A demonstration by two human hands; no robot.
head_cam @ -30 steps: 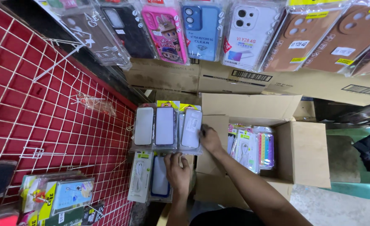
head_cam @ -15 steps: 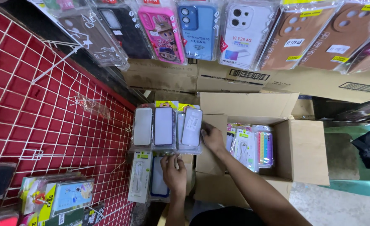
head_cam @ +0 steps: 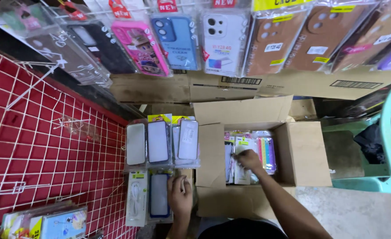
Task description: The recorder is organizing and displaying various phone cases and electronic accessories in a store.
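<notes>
I count three phone cases point(head_cam: 159, 141) in the upper row beside my box, with a fourth point(head_cam: 188, 139) lying over them, and two packs point(head_cam: 149, 194) below. One open cardboard box point(head_cam: 304, 155). Seven cases point(head_cam: 224, 42) hang overhead.

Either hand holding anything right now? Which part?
Left hand rests on the blue-edged packaged case, at its right edge. Right hand is in the cardboard box on the packets; grip unclear.

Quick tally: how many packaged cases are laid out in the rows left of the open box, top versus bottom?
Top row cases: 4
Bottom row cases: 2, left hand beside them
Total: 6
Right hand is inside the box.
</notes>
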